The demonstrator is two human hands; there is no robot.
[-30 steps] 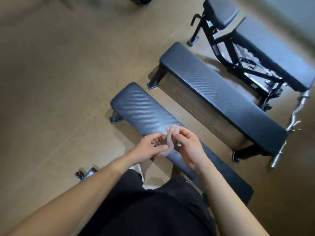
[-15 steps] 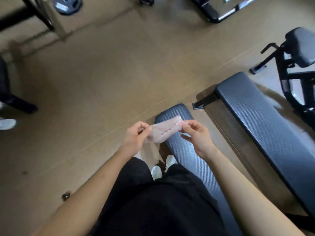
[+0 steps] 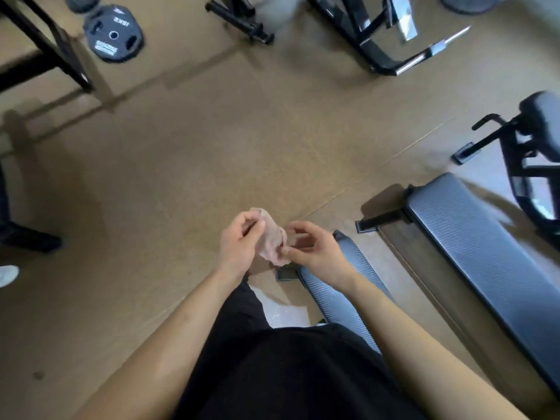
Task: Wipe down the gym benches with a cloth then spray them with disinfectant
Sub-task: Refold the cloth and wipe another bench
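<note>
A small pale pink cloth [image 3: 272, 241] hangs bunched between my two hands above the floor. My left hand [image 3: 239, 242] grips its upper edge with curled fingers. My right hand [image 3: 312, 248] pinches its lower right side. Under my right forearm lies the near flat bench [image 3: 342, 294], dark with a ribbed pad, its end just right of the cloth. A second flat bench [image 3: 481, 256] lies parallel further right. No spray bottle is in view.
A black 15 kg weight plate [image 3: 113, 34] lies on the brown floor at top left beside a black rack leg [image 3: 45, 47]. Black machine frames [image 3: 372, 40] stand at the top. A padded curl bench [image 3: 533, 153] stands at right. A white shoe [image 3: 7, 275] shows at left.
The view has swung left, so the benches now sit further right. The cloth, stretched flat between my hands half a second ago, is now bunched together with my hands closer.
</note>
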